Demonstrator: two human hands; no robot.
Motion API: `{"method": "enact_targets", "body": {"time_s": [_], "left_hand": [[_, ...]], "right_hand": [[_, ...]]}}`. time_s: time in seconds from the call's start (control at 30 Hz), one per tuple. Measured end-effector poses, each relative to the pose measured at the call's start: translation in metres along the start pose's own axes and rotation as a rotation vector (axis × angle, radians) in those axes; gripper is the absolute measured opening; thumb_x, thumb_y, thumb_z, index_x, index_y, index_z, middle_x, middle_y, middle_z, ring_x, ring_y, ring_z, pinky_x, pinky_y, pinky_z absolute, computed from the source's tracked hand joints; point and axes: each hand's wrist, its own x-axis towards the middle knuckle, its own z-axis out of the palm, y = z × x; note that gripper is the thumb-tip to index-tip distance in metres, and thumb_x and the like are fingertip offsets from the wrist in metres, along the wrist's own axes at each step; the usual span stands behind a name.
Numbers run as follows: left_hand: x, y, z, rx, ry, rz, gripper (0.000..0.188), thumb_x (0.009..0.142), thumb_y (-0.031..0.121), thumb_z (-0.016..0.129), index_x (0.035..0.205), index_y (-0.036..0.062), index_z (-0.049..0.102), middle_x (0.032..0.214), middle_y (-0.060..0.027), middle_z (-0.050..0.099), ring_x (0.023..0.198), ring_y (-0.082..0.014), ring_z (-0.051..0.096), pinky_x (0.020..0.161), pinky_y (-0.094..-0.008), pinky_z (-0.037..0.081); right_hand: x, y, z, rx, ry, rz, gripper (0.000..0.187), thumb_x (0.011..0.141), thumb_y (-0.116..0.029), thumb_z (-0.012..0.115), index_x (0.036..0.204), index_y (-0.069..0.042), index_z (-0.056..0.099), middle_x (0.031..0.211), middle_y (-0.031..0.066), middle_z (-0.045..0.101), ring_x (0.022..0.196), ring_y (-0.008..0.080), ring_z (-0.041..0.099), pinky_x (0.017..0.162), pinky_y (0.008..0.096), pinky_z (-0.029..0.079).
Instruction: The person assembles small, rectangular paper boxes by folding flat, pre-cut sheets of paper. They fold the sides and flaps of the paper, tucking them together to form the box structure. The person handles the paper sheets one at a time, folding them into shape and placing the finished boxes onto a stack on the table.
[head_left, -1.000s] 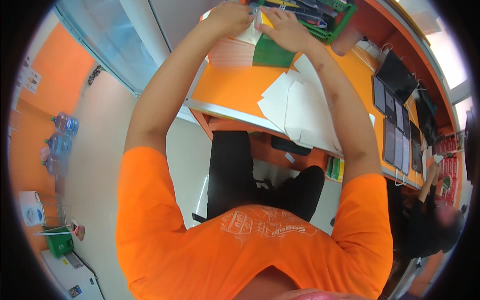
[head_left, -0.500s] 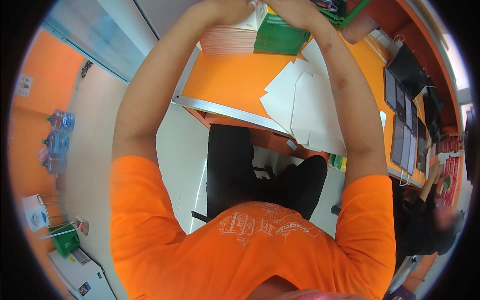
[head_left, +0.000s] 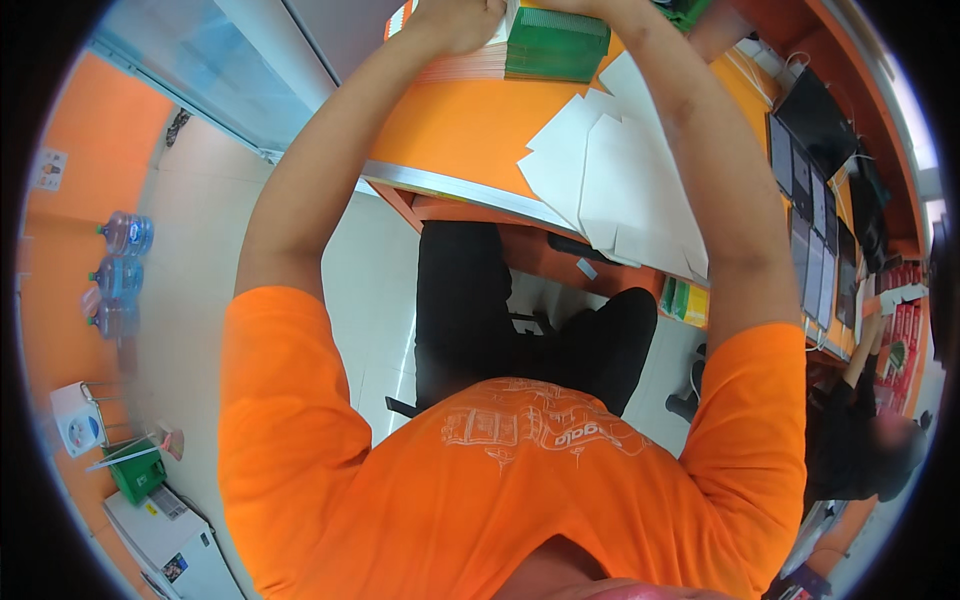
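Observation:
At the top edge of the head view, my left hand (head_left: 462, 22) lies over a tightly packed stack of flat cardboard pieces (head_left: 465, 66) with white and pinkish edges. Its fingers look curled together; what they hold, if anything, is hidden. Beside that stack stands a green block of similar flat pieces (head_left: 557, 46). My right hand (head_left: 590, 6) is over the green block's upper edge, its fingers cut off by the picture. White flat cardboard sheets (head_left: 635, 185) with notched edges lie overlapping on the orange table (head_left: 470, 135), beside my right forearm and jutting past the front edge.
Phones and tablets (head_left: 805, 225) with white cables line the table's right side. Farther right, a person in black (head_left: 850, 455) reaches toward the table. Yellow-green packs (head_left: 685, 300) sit under the tabletop. Water bottles (head_left: 125, 270) and a green bin (head_left: 137, 473) stand at the left.
The table, both stacks and my hands have shifted upward in view, so less of my right hand shows. The person at the right now has a whitish thing near the hands.

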Motion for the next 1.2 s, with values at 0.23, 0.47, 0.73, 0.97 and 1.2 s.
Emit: {"method": "enact_targets", "body": {"time_s": [0.23,0.47,0.73,0.97,1.2], "left_hand": [[-0.004,0.004,-0.003,-0.011,-0.154,-0.059,0.045,0.103,0.034,0.034,0.132,0.0062,0.056,0.124,-0.0268,0.064,0.115,-0.0478,0.06,0.101,-0.0582,0.046],[0.026,-0.048,-0.031,-0.03,-0.441,0.119,0.053,0.105,0.044,0.04,0.132,0.0023,0.058,0.132,-0.0271,0.061,0.124,-0.0429,0.057,0.108,-0.049,0.042],[-0.003,-0.065,0.013,-0.301,-0.17,0.021,0.065,0.106,0.054,0.031,0.147,0.0054,0.046,0.143,-0.0281,0.054,0.134,-0.0435,0.05,0.114,-0.0478,0.036],[-0.007,-0.046,0.003,-0.356,-0.288,-0.051,0.062,0.106,0.05,0.033,0.144,0.0032,0.048,0.138,-0.0266,0.057,0.128,-0.0406,0.054,0.111,-0.0466,0.038],[0.005,-0.054,0.008,-0.139,-0.214,-0.136,0.054,0.105,0.045,0.042,0.136,0.0021,0.052,0.14,-0.0197,0.058,0.124,-0.0343,0.058,0.104,-0.044,0.043]], "right_hand": [[-0.029,-0.029,0.006,-0.15,0.182,0.145,0.06,0.092,-0.051,0.052,0.125,-0.003,0.066,0.132,0.0263,0.062,0.123,0.0443,0.059,0.105,0.0511,0.046],[-0.018,-0.031,0.008,-0.065,0.123,0.175,0.059,0.095,-0.05,0.048,0.132,-0.006,0.063,0.141,0.0238,0.057,0.132,0.0433,0.052,0.112,0.0538,0.039],[0.005,-0.011,0.001,-0.114,-0.043,0.071,0.064,0.098,-0.053,0.041,0.136,-0.005,0.06,0.142,0.024,0.056,0.13,0.0413,0.054,0.113,0.0481,0.038],[-0.005,0.014,0.021,-0.079,0.097,-0.135,0.068,0.1,-0.055,0.034,0.12,0.001,0.068,0.132,0.0281,0.061,0.123,0.043,0.057,0.107,0.0482,0.041],[-0.027,0.011,-0.004,0.496,0.538,0.021,0.064,0.101,-0.055,0.05,0.124,0.003,0.061,0.124,0.0232,0.067,0.117,0.0301,0.063,0.1,0.0397,0.047]]}}
